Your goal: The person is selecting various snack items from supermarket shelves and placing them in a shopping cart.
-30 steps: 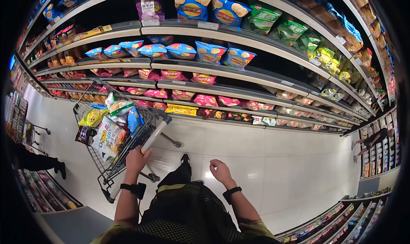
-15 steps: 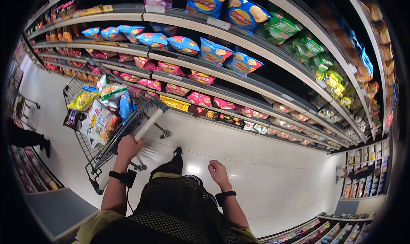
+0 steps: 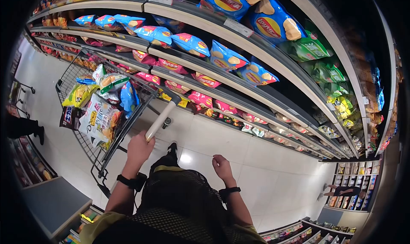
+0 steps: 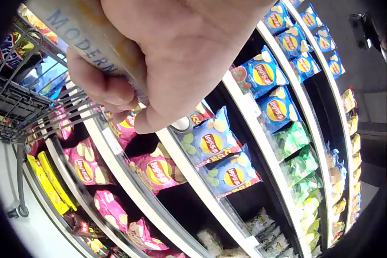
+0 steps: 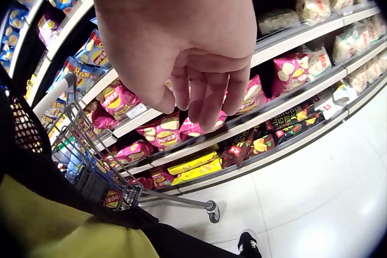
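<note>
My left hand (image 3: 140,150) grips the pale handle (image 3: 161,118) of a wire shopping cart (image 3: 136,122). In the left wrist view, its fingers wrap round the handle, beside printed lettering. Snack bags are piled in the cart: a large white bag (image 3: 96,121), a yellow bag (image 3: 79,95), a blue bag (image 3: 129,98), a green-and-white bag (image 3: 112,82) and a dark brown pack (image 3: 68,117). Away from the cart, my right hand (image 3: 223,168) hangs over the floor. Its fingers (image 5: 208,97) curl loosely around nothing in the right wrist view.
Curved in the head view, long shelves (image 3: 183,60) of chip bags run ahead and to the right of the cart. White tiled floor (image 3: 273,180) lies below. At the far right a person (image 3: 346,191) stands by another rack; a dark-clothed leg (image 3: 23,126) shows at left.
The view has turned, and the upper shelves loom larger, with blue bags nearer. The cart has shifted left and up in view, still held by my left hand. My right hand stays loosely curled.
</note>
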The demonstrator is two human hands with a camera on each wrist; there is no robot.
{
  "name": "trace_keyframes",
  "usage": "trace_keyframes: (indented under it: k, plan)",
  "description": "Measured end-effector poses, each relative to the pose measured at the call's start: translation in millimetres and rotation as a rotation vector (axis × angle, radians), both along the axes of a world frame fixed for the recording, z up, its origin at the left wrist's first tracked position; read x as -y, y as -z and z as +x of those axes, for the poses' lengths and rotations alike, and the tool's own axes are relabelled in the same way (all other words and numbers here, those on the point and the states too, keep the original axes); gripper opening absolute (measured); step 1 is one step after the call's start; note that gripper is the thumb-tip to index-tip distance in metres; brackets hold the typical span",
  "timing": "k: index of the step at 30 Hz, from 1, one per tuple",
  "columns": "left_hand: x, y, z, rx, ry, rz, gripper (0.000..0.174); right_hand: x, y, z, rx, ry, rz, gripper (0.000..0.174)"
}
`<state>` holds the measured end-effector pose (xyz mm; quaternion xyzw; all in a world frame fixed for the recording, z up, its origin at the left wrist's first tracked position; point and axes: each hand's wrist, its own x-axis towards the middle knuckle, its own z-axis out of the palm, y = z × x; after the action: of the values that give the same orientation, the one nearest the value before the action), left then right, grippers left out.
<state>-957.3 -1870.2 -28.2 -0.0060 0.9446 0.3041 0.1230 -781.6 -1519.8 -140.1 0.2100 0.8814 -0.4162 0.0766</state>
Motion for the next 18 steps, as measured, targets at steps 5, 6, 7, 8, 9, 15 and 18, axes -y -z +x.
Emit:
trace_keyframes:
  k: [5, 6, 7, 8, 9, 15, 18]
  plan:
    - [-15.4, -2.2, -18.8, 0.082, 0.025, 0.061, 0.034, -5.6, -4.4, -24.2, 0.016, 0.015, -0.007, 0.025]
    - [-13.5, -6.8, -28.2, 0.1, 0.039, 0.065, 0.035, -0.5, -10.2, -30.9, 0.027, 0.031, -0.014, 0.025]
    - [-16.3, -4.3, -29.5, 0.099, 0.044, 0.063, 0.035, -3.1, -8.6, -33.9, 0.011, 0.036, -0.012, 0.026]
    - [-18.4, -3.0, -30.6, 0.108, 0.056, 0.073, 0.035, -4.3, -8.1, -35.1, 0.0, 0.044, -0.011, 0.026]
    - [-22.4, -6.8, -32.5, 0.117, 0.067, 0.083, 0.035, -6.6, -6.2, -35.1, 0.002, 0.051, -0.014, 0.026]
    - [-37.0, -27.9, -48.4, 0.216, 0.043, 0.139, 0.033, -44.1, -18.2, -65.2, -0.286, 0.28, -0.394, 0.008]
    - [-38.6, -6.8, -46.0, 0.097, 0.077, 0.038, 0.033, -98.1, -67.0, -112.3, -0.511, 0.38, -0.264, 0.013]
